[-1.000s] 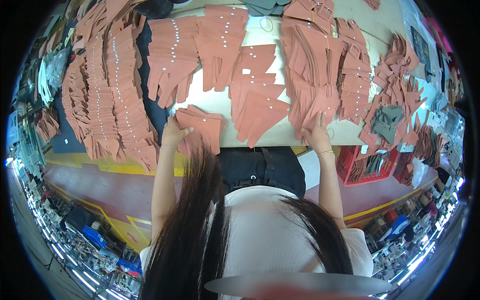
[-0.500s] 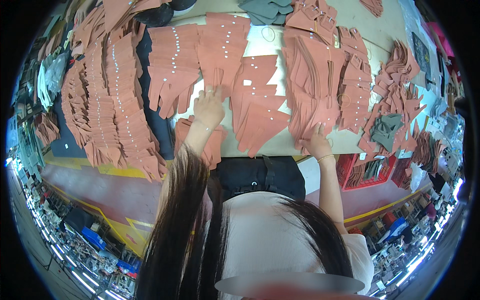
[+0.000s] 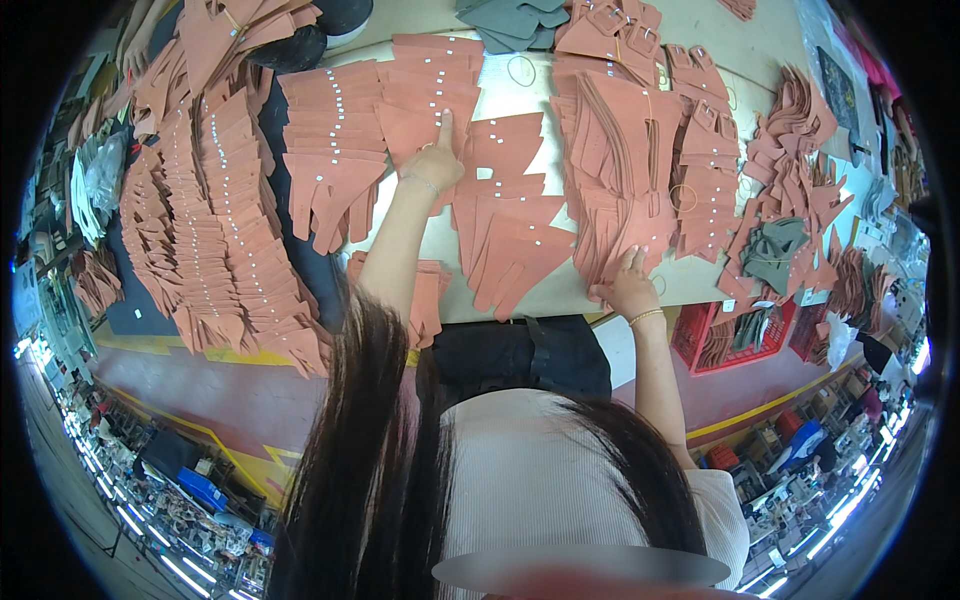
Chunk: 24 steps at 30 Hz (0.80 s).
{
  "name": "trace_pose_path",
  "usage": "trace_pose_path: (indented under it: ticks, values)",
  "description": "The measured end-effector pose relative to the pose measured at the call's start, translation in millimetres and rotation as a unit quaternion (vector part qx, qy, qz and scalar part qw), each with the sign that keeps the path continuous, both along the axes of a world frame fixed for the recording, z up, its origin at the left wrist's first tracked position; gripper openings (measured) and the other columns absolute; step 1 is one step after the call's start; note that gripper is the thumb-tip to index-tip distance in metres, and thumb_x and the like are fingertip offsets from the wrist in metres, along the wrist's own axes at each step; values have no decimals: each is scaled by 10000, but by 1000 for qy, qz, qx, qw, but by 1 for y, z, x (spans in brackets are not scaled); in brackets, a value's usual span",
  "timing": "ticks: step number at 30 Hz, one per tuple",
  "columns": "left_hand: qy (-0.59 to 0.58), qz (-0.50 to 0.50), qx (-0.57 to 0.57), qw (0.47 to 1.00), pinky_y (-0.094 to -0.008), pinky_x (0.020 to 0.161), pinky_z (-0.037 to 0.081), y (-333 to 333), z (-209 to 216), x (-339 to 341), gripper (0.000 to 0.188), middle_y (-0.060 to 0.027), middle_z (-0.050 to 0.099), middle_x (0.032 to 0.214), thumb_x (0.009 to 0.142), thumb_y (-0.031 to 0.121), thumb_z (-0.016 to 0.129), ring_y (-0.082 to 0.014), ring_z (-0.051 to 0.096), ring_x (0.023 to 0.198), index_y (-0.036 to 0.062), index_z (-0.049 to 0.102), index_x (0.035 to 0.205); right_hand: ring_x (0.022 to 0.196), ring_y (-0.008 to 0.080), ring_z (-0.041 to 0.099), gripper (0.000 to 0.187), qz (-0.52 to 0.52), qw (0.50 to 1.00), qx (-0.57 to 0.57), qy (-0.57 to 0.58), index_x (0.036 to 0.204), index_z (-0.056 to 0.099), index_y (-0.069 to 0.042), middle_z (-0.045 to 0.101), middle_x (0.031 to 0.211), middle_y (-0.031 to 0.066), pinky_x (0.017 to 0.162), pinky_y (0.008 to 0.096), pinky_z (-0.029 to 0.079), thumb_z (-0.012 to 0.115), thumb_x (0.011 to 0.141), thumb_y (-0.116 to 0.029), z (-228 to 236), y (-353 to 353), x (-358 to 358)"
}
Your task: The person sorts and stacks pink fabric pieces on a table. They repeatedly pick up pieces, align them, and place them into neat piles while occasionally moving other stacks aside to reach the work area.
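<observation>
My left hand (image 3: 435, 165) lies on a fanned stack of salmon-coloured cut pieces (image 3: 425, 75) with small white labels. Its index finger is stretched out over a label and the other fingers are partly hidden. My right hand (image 3: 630, 287) rests at the near end of a thicker stack of the same material (image 3: 600, 150), thumb and fingers apart, holding nothing visible. Between the hands lies another fanned stack (image 3: 510, 240) with finger-like lower ends. Left of my left hand is a further labelled stack (image 3: 330, 120).
Long overlapping rows of salmon pieces (image 3: 235, 190) cover the left of the table. Dark green pieces (image 3: 515, 22) sit at the back, others (image 3: 775, 250) at the right. A red crate (image 3: 735, 340) stands below the right edge. A black bag (image 3: 510, 355) is before me.
My left hand has moved away from me along the stack, its index finger now stretched out beside a higher label. My right hand stays on the right stack. The view has shifted slightly.
</observation>
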<state>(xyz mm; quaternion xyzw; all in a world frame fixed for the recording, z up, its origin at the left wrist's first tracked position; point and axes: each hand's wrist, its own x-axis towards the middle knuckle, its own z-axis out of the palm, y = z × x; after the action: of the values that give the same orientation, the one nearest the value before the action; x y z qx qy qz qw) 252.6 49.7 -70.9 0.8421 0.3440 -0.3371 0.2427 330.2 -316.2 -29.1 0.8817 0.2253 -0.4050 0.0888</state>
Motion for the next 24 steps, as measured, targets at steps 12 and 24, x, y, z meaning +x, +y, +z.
trace_pose_path:
  ticks: [12,24]
  values:
    - [59,44,-19,997,-444,916,500,-13,-17,12,966,-265,515,1373,851,176,474,-328,628,1138,148,-204,1538,1275,431,504,1180,16,1000,-8,10,1444,128,196,180,1490,438,1030,402,449,792,711,-446,1,2,2]
    - [102,60,9,993,-517,760,536,-20,-22,22,1044,-227,437,1464,854,214,557,-300,585,1211,137,-242,1522,1269,425,512,1176,18,1000,2,-6,1444,121,198,185,1486,441,1024,396,456,795,711,-429,-2,0,-1]
